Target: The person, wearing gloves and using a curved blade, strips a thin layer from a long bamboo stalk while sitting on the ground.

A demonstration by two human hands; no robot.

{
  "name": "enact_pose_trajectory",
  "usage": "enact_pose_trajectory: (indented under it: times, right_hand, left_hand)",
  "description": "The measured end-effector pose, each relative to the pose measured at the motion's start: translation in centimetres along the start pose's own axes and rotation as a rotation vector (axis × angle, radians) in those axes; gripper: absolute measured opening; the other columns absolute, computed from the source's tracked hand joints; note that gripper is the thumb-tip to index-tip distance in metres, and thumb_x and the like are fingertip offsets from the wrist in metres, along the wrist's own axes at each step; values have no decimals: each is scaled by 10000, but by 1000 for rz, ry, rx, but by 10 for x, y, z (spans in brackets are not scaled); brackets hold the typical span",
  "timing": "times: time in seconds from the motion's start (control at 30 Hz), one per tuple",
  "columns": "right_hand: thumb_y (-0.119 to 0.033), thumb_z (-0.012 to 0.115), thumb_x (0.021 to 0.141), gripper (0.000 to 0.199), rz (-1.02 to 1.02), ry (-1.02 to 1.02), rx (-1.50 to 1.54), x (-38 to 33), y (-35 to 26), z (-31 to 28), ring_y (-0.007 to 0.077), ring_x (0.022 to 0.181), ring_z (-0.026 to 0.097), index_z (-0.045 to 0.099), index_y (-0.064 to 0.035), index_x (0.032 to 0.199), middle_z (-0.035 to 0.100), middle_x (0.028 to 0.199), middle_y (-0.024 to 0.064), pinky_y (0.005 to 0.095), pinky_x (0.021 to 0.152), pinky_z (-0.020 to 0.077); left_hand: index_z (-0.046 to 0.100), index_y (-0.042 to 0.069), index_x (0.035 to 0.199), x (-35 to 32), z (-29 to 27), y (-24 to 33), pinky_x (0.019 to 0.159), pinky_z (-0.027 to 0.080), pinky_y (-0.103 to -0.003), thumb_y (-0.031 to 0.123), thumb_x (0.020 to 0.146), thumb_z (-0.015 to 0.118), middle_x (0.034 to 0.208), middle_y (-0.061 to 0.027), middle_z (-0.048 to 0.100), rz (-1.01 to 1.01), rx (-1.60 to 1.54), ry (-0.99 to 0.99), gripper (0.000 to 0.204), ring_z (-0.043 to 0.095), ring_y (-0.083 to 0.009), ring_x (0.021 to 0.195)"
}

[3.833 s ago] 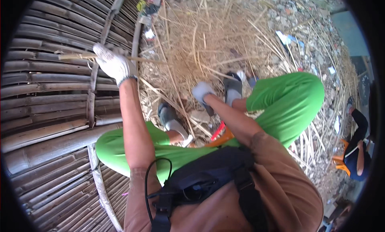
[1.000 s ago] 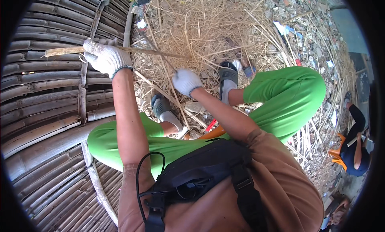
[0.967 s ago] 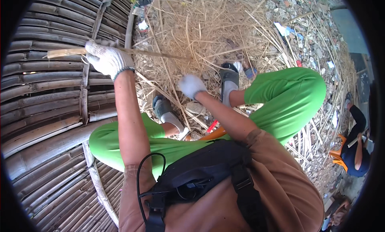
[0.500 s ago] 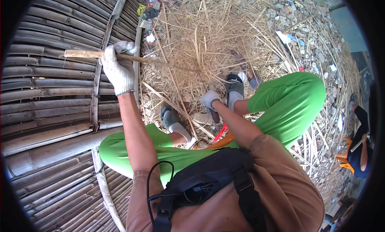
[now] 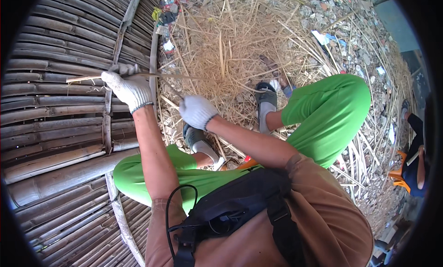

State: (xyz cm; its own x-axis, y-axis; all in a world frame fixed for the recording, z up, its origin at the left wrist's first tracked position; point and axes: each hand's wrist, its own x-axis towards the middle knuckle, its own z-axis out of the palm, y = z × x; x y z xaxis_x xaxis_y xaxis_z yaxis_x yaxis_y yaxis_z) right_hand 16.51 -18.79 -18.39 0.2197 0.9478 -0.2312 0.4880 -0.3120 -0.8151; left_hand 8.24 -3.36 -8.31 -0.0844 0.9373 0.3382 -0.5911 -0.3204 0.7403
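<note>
Closed around a bamboo strip point(image 5: 85, 78), my left hand point(image 5: 129, 88) holds it out, I judge for steadiness, while my right hand point(image 5: 197, 112) grips a thin dark blade point(image 5: 172, 88) near it.

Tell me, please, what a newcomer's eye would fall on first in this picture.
Probably the bright green trousers, spread across the middle. Next, centre-left, the white-gloved left hand grips a pale strip, and the right hand, lower and further right, holds a thin tool. Then the bamboo slats filling the left side and straw at top centre.
</note>
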Motion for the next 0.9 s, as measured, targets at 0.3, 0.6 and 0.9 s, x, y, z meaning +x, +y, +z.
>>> enact_pose_trajectory:
  times: [0.3, 0.6, 0.9]
  right_hand:
    - [-180, 623, 898, 232, -226, -332, -798, 19, 184, 34, 381, 941, 775, 821, -70, 947, 791, 1052, 195, 485, 863, 618]
    - [-321, 594, 921, 368, 100, -68, -172, 31, 155, 76, 409, 985, 762, 807, -49, 1049, 767, 1066, 255, 507, 900, 601]
    - [-337, 559, 941, 401, 212, -114, -105, 31, 107, 42, 402, 1037, 754, 801, -45, 1072, 758, 1114, 263, 497, 944, 594]
  left_hand:
    - [400, 157, 793, 5, -9, 1, 565, 339, -314, 493, 1041, 517, 647, 26, 349, 83, 119, 390, 433, 332, -135, 572]
    - [397, 149, 831, 4, -23, 9, 620, 331, -330, 547, 1080, 503, 681, 16, 366, 44, 162, 372, 481, 331, -144, 618]
    - [418, 158, 747, 10, -28, 12, 576, 349, -303, 556, 1070, 471, 621, 25, 365, 67, 205, 488, 516, 357, -139, 568]
